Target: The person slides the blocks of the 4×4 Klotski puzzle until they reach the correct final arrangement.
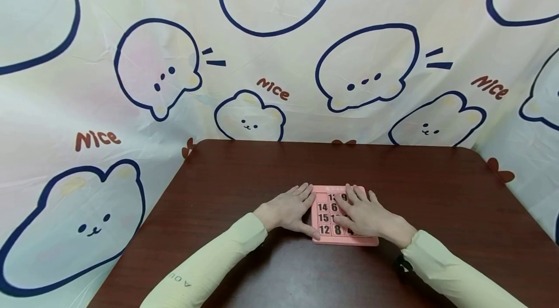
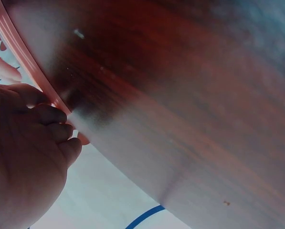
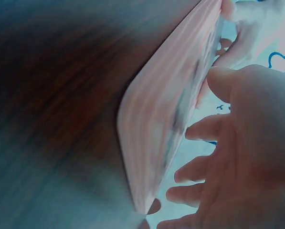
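A pink sliding number puzzle (image 1: 345, 240) with black-numbered tiles lies flat on the table. My left hand (image 1: 288, 211) rests along the puzzle's left edge, its fingers extended at the upper corner and its thumb at the lower one. Over the right part of the tiles spreads my right hand (image 1: 369, 213), covering several numbers; 14, 15, 12 and 8 show beside it. In the left wrist view, fingertips of the left hand (image 2: 32, 157) meet the pink rim (image 2: 35, 71). The right wrist view has the right hand (image 3: 247, 152) with fingers apart above the puzzle (image 3: 152, 109).
The dark brown wooden table (image 1: 262, 167) extends around the puzzle on all sides. Behind it hangs a pale cloth (image 1: 297, 65) printed with blue-outlined cartoon bears. A black band (image 1: 402, 264) shows beneath the right sleeve.
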`<state>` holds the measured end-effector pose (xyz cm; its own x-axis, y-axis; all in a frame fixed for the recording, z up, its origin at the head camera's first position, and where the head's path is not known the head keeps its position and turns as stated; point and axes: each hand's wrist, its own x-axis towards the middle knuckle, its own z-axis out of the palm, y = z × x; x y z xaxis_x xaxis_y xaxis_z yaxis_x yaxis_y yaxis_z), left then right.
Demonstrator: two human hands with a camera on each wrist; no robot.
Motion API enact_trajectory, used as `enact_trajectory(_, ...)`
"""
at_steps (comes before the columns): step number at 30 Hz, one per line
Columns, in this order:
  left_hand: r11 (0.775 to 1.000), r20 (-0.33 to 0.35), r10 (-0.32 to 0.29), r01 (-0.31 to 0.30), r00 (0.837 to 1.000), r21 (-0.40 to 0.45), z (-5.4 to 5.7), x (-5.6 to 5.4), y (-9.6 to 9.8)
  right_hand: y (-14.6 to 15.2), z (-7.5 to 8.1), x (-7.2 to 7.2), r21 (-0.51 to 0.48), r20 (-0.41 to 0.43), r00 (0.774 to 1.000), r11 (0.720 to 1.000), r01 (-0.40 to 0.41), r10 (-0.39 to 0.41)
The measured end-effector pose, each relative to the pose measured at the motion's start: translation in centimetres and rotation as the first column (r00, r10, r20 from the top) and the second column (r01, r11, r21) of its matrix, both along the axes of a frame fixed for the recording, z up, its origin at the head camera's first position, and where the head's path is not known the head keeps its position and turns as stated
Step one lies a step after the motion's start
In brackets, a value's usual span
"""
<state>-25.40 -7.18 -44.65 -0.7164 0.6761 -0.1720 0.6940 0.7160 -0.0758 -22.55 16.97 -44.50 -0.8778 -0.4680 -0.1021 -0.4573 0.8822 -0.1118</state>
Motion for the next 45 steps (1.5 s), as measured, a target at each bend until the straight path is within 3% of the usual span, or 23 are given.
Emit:
enact_trajectory(23, 1.0, 0.005, -0.009, 0.009, 1.0, -0.008, -0.1, 0.1, 0.2, -2.3, 0.2, -0.8, 0.029, 0.063, 0.998, 0.999, -0.029, 0.027)
enact_trajectory(35, 1.0, 0.008, 0.002, -0.002, 1.0, -0.005, 0.0, -0.1, -0.1, 0.8, 0.9, -0.9, -0.008, 0.054, 0.996, 0.997, 0.076, -0.075)
enact_trajectory(45, 1.0, 0.021, 0.01, -0.01, 1.0, 0.001, 0.0, 0.0, 0.0, 1.8, 0.1, -0.7, -0.009, 0.04, 0.996, 0.997, 0.078, -0.077)
